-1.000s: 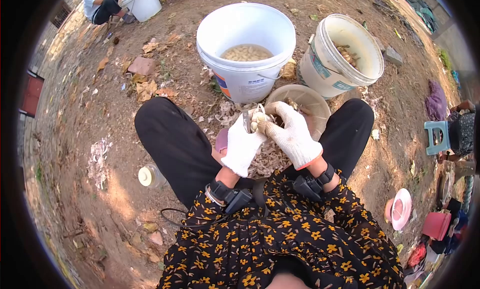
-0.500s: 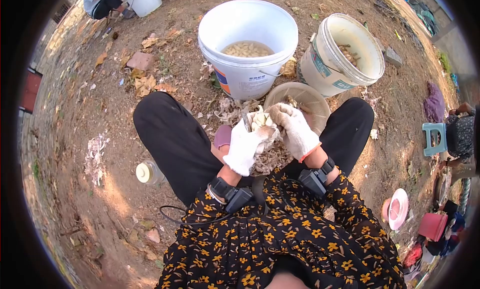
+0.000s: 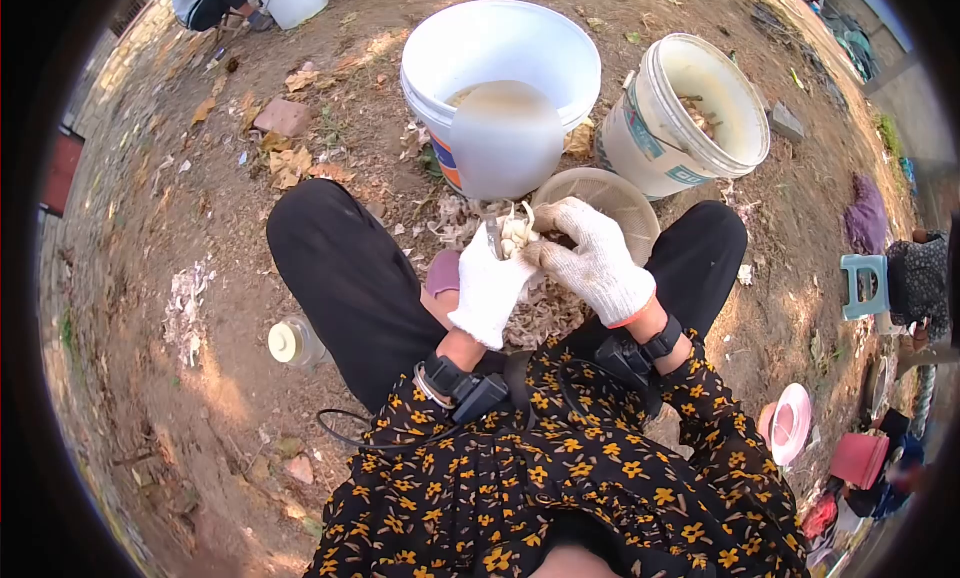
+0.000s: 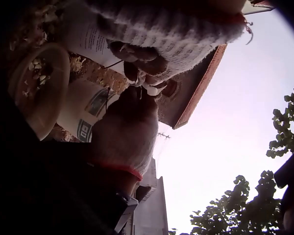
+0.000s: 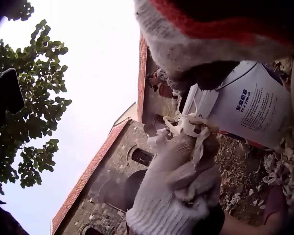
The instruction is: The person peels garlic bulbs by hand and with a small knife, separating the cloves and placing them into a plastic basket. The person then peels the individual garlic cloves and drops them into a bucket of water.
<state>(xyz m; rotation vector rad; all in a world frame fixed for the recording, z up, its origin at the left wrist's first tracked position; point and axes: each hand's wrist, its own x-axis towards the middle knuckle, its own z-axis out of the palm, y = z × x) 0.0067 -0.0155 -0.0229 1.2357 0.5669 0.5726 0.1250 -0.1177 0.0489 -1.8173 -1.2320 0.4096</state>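
In a white knit glove, my left hand (image 3: pixel 493 286) grips a cluster of pale garlic (image 3: pixel 516 234), with loose skin standing up from it. A grey metal blade (image 3: pixel 492 236) shows beside the garlic at the left fingers. My gloved right hand (image 3: pixel 598 263) comes in from the other side, thumb and fingertips pinching at the garlic. Close up in the left wrist view, the fingertips of both hands meet at a white clove (image 4: pixel 152 89). Strips of peel (image 5: pixel 198 147) hang over the left fingers in the right wrist view.
Ahead stands a white bucket (image 3: pixel 425 88) with peeled cloves in water, partly blurred. Right of it are a second bucket (image 3: pixel 640 143) and a shallow basin (image 3: pixel 645 218). Peelings (image 3: pixel 545 323) lie between the legs. A jar (image 3: pixel 290 344) stands at left; a stool (image 3: pixel 862 286) at right.
My right hand has turned and its thumb and fingers now reach to the garlic, after being curled beside it. The left hand stays nearly in place, still holding the garlic.
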